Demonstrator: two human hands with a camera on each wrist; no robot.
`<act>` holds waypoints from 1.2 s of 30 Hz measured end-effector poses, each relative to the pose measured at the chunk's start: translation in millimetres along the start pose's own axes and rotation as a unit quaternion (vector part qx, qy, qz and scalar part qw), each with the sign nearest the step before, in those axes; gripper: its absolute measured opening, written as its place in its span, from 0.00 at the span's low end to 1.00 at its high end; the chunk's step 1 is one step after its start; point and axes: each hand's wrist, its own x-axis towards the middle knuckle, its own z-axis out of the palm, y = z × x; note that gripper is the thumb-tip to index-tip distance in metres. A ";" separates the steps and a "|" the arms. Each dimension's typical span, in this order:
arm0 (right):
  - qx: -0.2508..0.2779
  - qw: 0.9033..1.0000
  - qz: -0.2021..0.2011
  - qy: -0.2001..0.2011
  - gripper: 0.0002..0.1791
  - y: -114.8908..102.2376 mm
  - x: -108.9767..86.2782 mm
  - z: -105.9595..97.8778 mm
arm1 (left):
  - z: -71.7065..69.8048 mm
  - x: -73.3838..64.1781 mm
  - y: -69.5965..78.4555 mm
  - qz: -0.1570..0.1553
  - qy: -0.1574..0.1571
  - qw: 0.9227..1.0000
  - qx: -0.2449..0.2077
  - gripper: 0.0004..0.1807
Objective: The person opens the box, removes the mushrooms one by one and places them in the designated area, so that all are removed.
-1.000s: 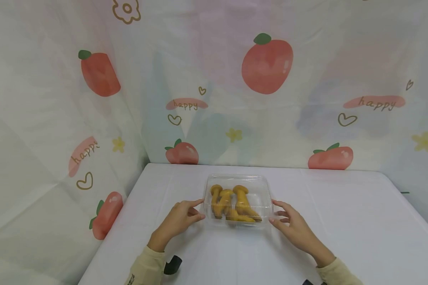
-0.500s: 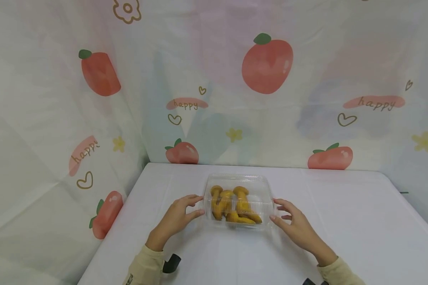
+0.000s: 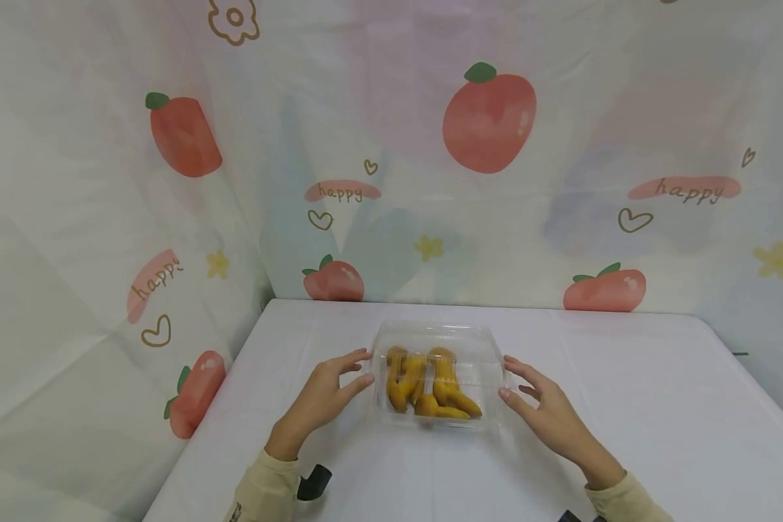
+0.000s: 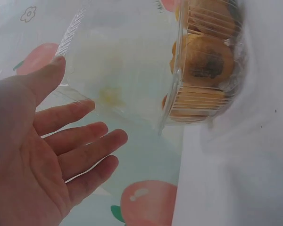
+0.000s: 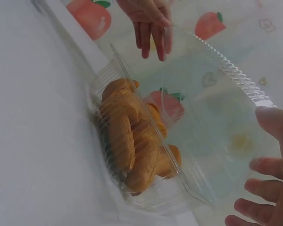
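Note:
In the head view a clear plastic clamshell box (image 3: 434, 422) stands on the white table between both hands. Several yellow-brown mushrooms (image 3: 445, 380) lie inside it. The box's clear lid (image 4: 113, 52) is raised at a slant, as the wrist views show. My left hand (image 3: 320, 399) touches the lid's left corner, its thumb at the ribbed front edge and the index fingertip by the side. Opposite, my right hand (image 3: 548, 417) has its thumb (image 5: 271, 117) at the lid's other front corner. The remaining fingers of both hands are spread and nearly straight.
The white tabletop (image 3: 626, 391) meets a cloth backdrop (image 3: 404, 94) printed with red fruits, hearts and flowers behind and at the left. A black wrist mount (image 3: 315, 482) sits at the left sleeve cuff.
The lid's front edge has risen and tilted back with both hands. The box and mushrooms appear slightly nearer me. The right hand has also shifted a little outward.

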 end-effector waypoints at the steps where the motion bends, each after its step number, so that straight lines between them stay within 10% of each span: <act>1: 0.001 1.000 -0.003 0.001 0.29 -0.4 0.0 -0.3 | -0.5 0.1 0.7 0.000 0.002 1.000 -0.002 0.26; 36: 0.037 0.998 -0.042 0.021 0.31 -17.6 20.1 -15.1 | -22.1 22.5 5.8 0.046 0.028 0.997 -0.051 0.29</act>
